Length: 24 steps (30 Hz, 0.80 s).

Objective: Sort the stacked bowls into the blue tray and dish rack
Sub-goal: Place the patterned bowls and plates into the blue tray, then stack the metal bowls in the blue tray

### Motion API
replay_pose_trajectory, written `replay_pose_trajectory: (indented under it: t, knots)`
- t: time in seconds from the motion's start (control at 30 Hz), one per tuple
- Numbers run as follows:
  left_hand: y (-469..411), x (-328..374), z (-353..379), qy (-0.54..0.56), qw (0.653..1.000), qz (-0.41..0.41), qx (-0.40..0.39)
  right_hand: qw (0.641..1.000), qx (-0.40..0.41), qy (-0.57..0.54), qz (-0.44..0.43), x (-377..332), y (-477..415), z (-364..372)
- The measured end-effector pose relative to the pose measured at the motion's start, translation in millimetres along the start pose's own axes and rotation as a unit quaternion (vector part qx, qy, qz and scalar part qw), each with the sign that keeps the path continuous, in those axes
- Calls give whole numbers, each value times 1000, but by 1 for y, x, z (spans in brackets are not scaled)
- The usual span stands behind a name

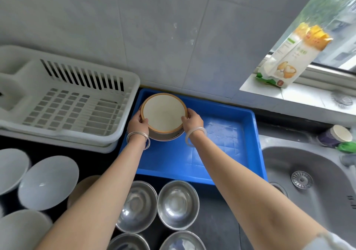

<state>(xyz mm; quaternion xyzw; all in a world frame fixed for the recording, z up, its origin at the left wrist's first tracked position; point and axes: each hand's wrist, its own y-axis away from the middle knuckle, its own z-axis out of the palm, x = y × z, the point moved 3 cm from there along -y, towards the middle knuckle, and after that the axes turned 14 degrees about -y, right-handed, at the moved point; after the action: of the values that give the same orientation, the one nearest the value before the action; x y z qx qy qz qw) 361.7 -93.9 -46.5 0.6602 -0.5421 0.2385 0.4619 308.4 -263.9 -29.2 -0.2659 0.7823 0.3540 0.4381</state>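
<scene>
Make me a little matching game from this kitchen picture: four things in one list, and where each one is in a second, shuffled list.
Things
1. brown-rimmed bowl
2. dish rack
3. steel bowls
4. packet

Places
A. on the window sill
B. left of the blue tray
C. on the dark counter, nearer the person than the tray
D. gripped by the left hand and right hand at the tray's far left corner

Pairs: 1-D, 2-B, 3-C, 4-A
</scene>
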Motion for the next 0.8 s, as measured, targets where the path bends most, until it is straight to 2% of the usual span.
replay_pose_trajectory:
  t: [0.17, 0.3, 0.53, 0.6, 0.7, 0.8]
  knots:
    - [22, -2, -5, 9, 1000, 14, -4, 998, -5, -52, 21, 1, 15, -15]
    - [58, -11, -11, -2, 999, 2, -32, 999, -5, -31, -21, 6, 45, -38]
    - [165, -51, -18, -47, 999, -13, -24, 997, -68, -31, -27, 56, 122, -74]
    - [193, -67, -17, -60, 997, -24, -38, 996, -75, -36, -14, 79, 145, -82]
    - [227, -92, -9, -146, 985, -30, -93, 996, -82, -15, 32, 115, 174, -91]
    - [249, -112, 0, -185, 973, -38, -136, 990, -110, 65, 58, 136, 189, -93]
